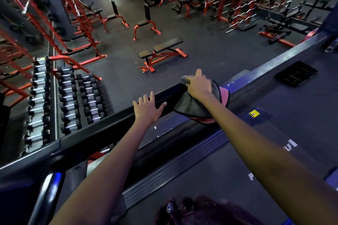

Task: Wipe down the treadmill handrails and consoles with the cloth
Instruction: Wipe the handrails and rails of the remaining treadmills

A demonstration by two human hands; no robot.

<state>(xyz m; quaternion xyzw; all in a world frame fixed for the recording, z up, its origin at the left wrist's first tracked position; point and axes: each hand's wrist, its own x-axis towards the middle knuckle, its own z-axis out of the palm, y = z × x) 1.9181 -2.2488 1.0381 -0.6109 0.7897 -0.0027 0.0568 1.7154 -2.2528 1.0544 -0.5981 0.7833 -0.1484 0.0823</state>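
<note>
Soft grey-pink cloth (197,104), light, floppy; best bunched under right hand (198,86), fingers curled over handrail (113,129); left hand (148,108) fingers spread.

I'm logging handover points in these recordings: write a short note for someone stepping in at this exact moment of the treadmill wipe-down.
Left hand: open, fingers spread, resting on the black handrail, holding nothing.
Right hand: pressing the grey and pink cloth onto the same handrail, farther along it; the cloth hangs down the rail's inner side.
Treadmill deck lies below both arms.
Done: cannot tell how much of this rail is already wiped.
Left: finish this handrail, then the other rail and the consoles, none of which are in view here.
</note>
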